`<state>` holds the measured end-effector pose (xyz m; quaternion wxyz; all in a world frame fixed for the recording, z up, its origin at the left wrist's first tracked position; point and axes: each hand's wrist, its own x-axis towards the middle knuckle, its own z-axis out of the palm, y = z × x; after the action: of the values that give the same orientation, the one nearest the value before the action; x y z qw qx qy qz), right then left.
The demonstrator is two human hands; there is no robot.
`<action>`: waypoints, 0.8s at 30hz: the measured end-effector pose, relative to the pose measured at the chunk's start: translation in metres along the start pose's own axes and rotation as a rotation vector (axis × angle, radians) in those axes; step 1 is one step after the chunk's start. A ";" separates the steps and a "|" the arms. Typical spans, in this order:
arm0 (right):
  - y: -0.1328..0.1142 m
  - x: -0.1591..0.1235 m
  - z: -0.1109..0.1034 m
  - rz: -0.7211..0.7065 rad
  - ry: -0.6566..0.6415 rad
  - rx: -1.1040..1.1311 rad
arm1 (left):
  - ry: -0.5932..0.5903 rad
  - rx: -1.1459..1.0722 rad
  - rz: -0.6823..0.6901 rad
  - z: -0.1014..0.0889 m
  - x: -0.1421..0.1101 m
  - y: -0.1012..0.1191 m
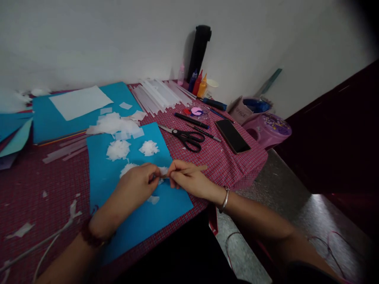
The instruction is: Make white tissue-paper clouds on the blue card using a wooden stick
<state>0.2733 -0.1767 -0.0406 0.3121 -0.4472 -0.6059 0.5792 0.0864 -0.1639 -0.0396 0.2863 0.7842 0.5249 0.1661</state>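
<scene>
Over a blue sheet (pixel 174 201), my left hand (pixel 140 181) pinches its thumb and fingers together; what lies between them is too small to make out. My right hand (pixel 192 183) is closed around a thin beige stick (pixel 198 169), whose tip end meets the left fingertips. White paper shows just behind the fingers. Ruffled white paper puffs (pixel 149 148) sit on the blue sheet, one partly covered by my left hand. A small white paper piece (pixel 153 199) lies on the sheet below the hands.
A pile of white paper squares (pixel 115 125) lies behind the puffs. To the right are black-handled scissors (pixel 189 138), a marker (pixel 192 120) and a phone (pixel 233 136). Paper strips (pixel 160 94) and paint bottles (pixel 202 86) stand farther back. A white cable (pixel 44 236) crosses the left side.
</scene>
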 end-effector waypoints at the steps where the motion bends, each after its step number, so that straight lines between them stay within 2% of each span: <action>1: -0.001 -0.002 0.000 -0.012 0.000 -0.030 | -0.008 0.028 -0.001 0.001 0.000 0.001; 4: -0.007 -0.013 -0.005 -0.073 0.001 -0.065 | -0.034 0.111 -0.033 0.004 -0.001 0.004; 7: -0.010 -0.025 -0.014 -0.145 0.045 0.049 | -0.031 0.139 -0.058 0.005 -0.001 0.006; 9: -0.009 -0.028 -0.019 -0.176 0.093 0.140 | -0.008 0.082 -0.091 0.002 -0.002 0.006; 11: -0.005 -0.028 -0.021 -0.192 0.119 0.183 | 0.025 -0.104 -0.153 -0.006 -0.003 0.007; 14: -0.003 -0.026 -0.018 -0.208 0.087 0.176 | 0.072 -0.572 -0.247 -0.023 -0.006 0.009; 17: -0.008 -0.022 -0.009 -0.223 0.071 0.087 | 0.000 -0.978 -0.293 -0.033 -0.007 0.013; 20: -0.016 -0.017 0.005 -0.297 0.098 -0.068 | -0.087 -1.111 -0.312 -0.032 -0.007 0.018; 24: -0.019 -0.007 0.022 -0.448 0.147 -0.299 | -0.086 -1.121 -0.317 -0.023 -0.008 0.021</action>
<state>0.2526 -0.1911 -0.0240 0.4062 -0.3839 -0.7442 0.3658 0.0861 -0.1707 -0.0083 0.7000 0.4307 0.4558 0.3415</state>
